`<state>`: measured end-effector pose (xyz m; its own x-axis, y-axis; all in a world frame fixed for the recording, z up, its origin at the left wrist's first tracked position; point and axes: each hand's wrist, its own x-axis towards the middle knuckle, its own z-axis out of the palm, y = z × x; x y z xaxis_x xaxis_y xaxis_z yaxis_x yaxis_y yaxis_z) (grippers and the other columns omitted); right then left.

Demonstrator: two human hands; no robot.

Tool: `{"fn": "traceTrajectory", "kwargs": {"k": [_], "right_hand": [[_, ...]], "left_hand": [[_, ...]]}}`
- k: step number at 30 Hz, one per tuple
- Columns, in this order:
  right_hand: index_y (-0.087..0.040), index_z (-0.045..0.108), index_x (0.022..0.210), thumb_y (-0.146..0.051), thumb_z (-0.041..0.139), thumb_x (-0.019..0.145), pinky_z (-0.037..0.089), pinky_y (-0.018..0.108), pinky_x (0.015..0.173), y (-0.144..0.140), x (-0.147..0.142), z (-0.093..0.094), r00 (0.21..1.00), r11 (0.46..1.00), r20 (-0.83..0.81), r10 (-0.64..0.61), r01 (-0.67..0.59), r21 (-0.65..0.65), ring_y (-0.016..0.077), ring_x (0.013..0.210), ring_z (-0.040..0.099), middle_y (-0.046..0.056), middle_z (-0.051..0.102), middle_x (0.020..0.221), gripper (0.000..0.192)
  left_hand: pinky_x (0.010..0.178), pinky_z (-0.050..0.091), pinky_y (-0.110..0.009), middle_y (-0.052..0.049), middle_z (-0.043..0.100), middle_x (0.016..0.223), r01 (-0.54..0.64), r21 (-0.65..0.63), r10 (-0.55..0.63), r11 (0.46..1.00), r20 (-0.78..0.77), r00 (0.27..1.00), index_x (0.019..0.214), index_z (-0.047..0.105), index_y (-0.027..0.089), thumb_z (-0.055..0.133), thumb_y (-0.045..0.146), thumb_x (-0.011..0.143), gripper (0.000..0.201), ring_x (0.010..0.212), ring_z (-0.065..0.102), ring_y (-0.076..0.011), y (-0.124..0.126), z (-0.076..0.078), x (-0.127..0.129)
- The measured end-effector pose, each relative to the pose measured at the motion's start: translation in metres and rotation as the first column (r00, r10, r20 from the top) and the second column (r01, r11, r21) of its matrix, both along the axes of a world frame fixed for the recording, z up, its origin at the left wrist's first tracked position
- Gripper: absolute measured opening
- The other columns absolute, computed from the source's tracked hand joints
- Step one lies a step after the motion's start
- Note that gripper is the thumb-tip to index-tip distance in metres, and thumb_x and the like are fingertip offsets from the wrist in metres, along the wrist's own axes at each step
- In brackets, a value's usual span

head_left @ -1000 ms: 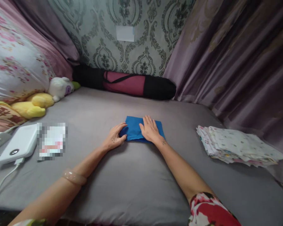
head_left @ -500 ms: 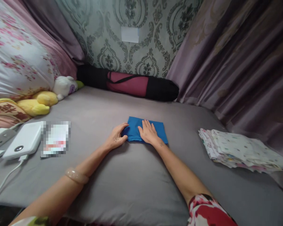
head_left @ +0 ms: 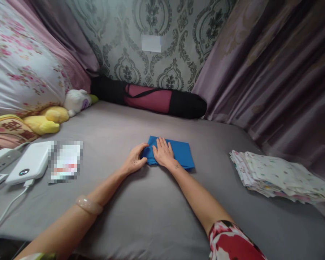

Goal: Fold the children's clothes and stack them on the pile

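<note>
A folded blue cloth lies on the grey bed sheet in the middle of the view. My right hand rests flat on its left half, palm down, with the fingers stretched out. At the cloth's left edge is my left hand, its thumb and fingers apart and curved around the edge, the tips touching the fabric. Wrinkles show in the cloth between the two hands, while its right half looks smooth. The underside of the cloth is hidden.
A stack of folded patterned cloths lies at the right. On the left are a white power bank with a cable, a blurred flat item, a power strip and plush toys. A black and maroon long bag lies along the wall.
My right hand has slid left across the cloth, uncovering more of its right half. My left hand stays at the left edge. The view has shifted slightly.
</note>
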<state>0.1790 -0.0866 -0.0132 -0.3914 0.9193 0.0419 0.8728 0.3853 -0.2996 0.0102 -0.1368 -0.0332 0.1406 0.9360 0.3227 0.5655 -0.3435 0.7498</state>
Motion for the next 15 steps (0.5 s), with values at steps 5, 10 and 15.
{"fn": "traceTrajectory", "kwargs": {"k": [5,10,15], "right_hand": [[-0.002,0.028,0.149,-0.039,0.025,0.099,0.009,0.047,0.118,0.004,-0.015,0.016,1.000,0.999,0.003,0.000,0.000,-0.050,0.0277,0.147,0.015,0.017,0.023,0.158,0.063],[-0.001,0.033,0.147,-0.037,0.026,0.098,0.006,0.046,0.119,0.003,-0.043,0.011,1.000,1.000,-0.017,0.015,-0.014,0.028,0.0270,0.147,0.014,0.017,0.025,0.157,0.061],[0.000,0.033,0.147,-0.035,0.031,0.096,0.007,0.045,0.118,0.002,-0.055,-0.005,0.999,0.999,-0.026,-0.030,0.030,0.026,0.0263,0.146,0.017,0.016,0.026,0.157,0.062]], "left_hand": [[0.109,0.040,-0.042,-0.013,0.056,0.131,-0.024,0.000,0.024,1.000,0.076,0.997,0.126,0.051,0.014,0.047,0.020,0.065,0.062,0.124,0.052,-0.0260,0.002,-0.001,-0.001],[0.106,0.041,-0.042,-0.011,0.057,0.130,-0.143,-0.024,0.144,0.989,0.051,0.988,0.129,0.049,0.015,0.043,0.018,0.070,0.059,0.120,0.053,-0.0246,0.003,-0.002,-0.005],[0.108,0.039,-0.045,-0.015,0.055,0.132,-0.224,-0.039,0.225,0.974,0.030,0.974,0.130,0.048,0.010,0.039,0.021,0.077,0.055,0.123,0.051,-0.0254,0.004,-0.003,-0.006]]}}
